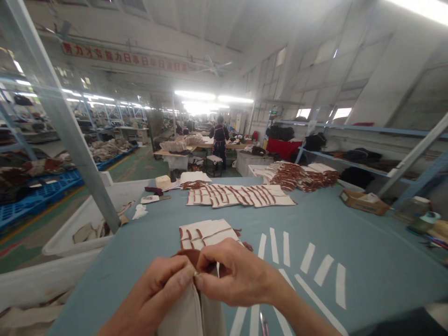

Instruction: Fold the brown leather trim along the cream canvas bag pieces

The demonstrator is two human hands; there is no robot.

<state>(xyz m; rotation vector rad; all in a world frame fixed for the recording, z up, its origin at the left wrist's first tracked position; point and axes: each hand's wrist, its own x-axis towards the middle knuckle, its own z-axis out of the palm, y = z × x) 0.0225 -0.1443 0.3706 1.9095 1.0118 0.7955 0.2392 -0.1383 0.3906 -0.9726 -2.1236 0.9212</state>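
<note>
My left hand [159, 287] and my right hand [236, 275] meet at the front of the table, pinching the top edge of a cream fabric piece [180, 315] beside its long seam. A brown inner side of the piece shows behind my fingers. What lies exactly between the fingertips is too small to make out. Just beyond my hands is a small stack of cream pieces with brown edges [213, 231]. White strips [308, 258] are laid out to the right, and a thin pen-like tool [263, 323] lies among the nearer ones.
Across the blue-green table [147, 247] runs a row of overlapping cream pieces [241, 196]. Brown-and-cream piles [297, 175] stand behind it. A cardboard box [364, 201] and jars [423, 222] sit at right. White bins [80, 233] flank the left edge; a person [220, 140] stands far back.
</note>
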